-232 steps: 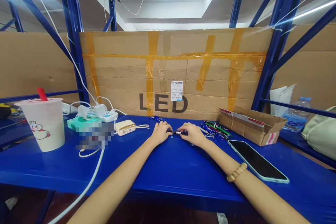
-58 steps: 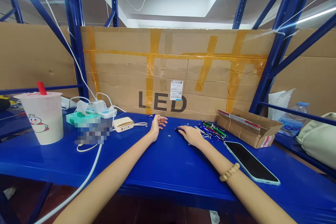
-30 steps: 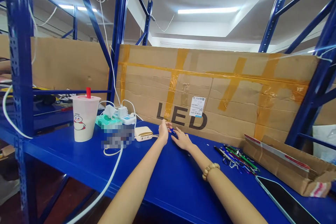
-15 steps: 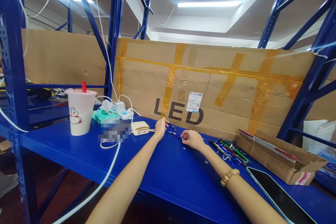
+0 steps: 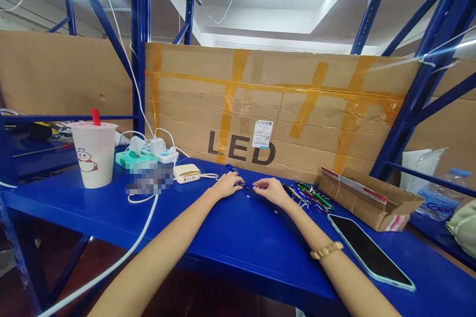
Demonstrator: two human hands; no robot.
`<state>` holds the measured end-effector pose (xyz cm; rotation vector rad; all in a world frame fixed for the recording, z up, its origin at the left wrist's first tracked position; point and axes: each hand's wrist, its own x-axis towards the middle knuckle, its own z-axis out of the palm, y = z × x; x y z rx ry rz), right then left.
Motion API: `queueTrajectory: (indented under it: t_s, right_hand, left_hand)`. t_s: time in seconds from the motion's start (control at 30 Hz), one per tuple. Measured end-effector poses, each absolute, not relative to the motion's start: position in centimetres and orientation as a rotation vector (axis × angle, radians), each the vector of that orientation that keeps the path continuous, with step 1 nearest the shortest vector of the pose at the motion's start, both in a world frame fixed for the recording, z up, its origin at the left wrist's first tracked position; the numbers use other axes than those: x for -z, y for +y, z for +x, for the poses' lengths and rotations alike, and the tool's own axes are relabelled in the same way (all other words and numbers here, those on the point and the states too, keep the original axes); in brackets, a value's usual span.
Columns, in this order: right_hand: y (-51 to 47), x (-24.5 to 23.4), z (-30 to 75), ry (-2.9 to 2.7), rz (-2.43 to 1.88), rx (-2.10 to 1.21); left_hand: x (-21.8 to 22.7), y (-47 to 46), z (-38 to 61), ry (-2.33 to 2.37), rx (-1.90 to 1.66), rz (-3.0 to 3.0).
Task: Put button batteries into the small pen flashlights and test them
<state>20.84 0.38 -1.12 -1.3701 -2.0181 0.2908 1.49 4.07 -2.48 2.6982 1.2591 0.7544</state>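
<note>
My left hand (image 5: pixel 227 185) and my right hand (image 5: pixel 271 191) meet near the back of the blue tabletop (image 5: pixel 238 237). Between them a slim blue pen (image 5: pixel 249 186) lies level, one end at each hand's fingertips. The fingers of both hands are closed around its ends, which they partly hide. Just behind my left hand rests another blue pen-like piece (image 5: pixel 232 168), touched by neither hand as far as I can see. To the right of my right hand lies a loose pile of pens (image 5: pixel 308 197) in green, blue, black and silver.
An open cardboard box (image 5: pixel 372 200) and a phone (image 5: pixel 372 252) lie on the right. A lidded cup (image 5: pixel 93 158), a power strip (image 5: pixel 165 155), a gold-topped white power bank (image 5: pixel 187 173) and cables stand left. A tall cardboard sheet (image 5: pixel 282 109) closes off the back.
My left hand has come down and nearer to my right hand, from the rear blue piece onto the pen. The view has shifted, so the scene sits further left.
</note>
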Motion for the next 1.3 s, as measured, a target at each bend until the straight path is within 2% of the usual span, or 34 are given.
queueTrajectory:
  t_s: [0.17, 0.33, 0.53, 0.67, 0.87, 1.0, 1.3]
  right_hand:
    - [0.4, 1.2, 20.2, -1.727, -1.158, -0.48]
    - [0.5, 1.9, 18.8, -1.759, -1.09, -0.5]
    - [0.4, 2.0, 18.2, -1.673, -0.981, -0.573]
    - [0.7, 1.8, 18.9, -1.616, -1.071, -0.474]
    - [1.0, 2.4, 20.1, -1.883, -1.16, -0.273]
    - [0.8, 2.4, 20.3, -2.022, -1.177, -0.249]
    - [-0.1, 1.8, 19.5, -2.292, -1.204, -0.101]
  left_hand:
    - [2.4, 4.0, 2.5, 1.138, -0.913, 2.564]
    - [2.0, 3.7, 3.4, 0.992, -1.17, 2.261]
    - [1.3, 3.0, 4.0, 0.8, -1.158, 1.992]
    - [0.6, 2.8, 4.1, 0.865, -1.24, 1.685]
    - [-0.1, 3.4, 3.1, 0.821, -1.273, 1.133]
    - [-0.2, 3.6, 2.5, 0.819, -1.389, 1.038]
    - [0.3, 3.6, 2.5, 0.692, -1.357, 1.014]
